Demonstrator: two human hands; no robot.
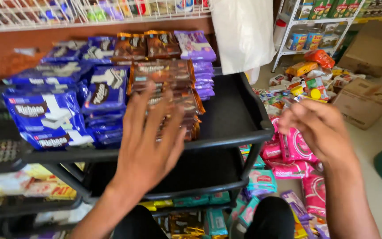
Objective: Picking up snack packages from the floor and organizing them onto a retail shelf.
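My left hand (149,137) is spread open, fingers apart, in front of a stack of brown wafer packets (166,84) on the top tray of a black shelf rack (235,116); whether it touches them I cannot tell. Blue wafer packets (51,117) lie stacked to the left and purple packets (200,57) behind on the right. My right hand (321,128) is blurred, held over pink packets (295,148) on the floor to the right of the rack, fingers loosely curled with nothing seen in it.
Several loose snack packets and small tins (306,82) are strewn on the floor at right, beside cardboard boxes (363,102). A white wire rack (315,26) stands at the back right. A white plastic bag (244,35) hangs behind the rack. Lower trays hold more packets (49,188).
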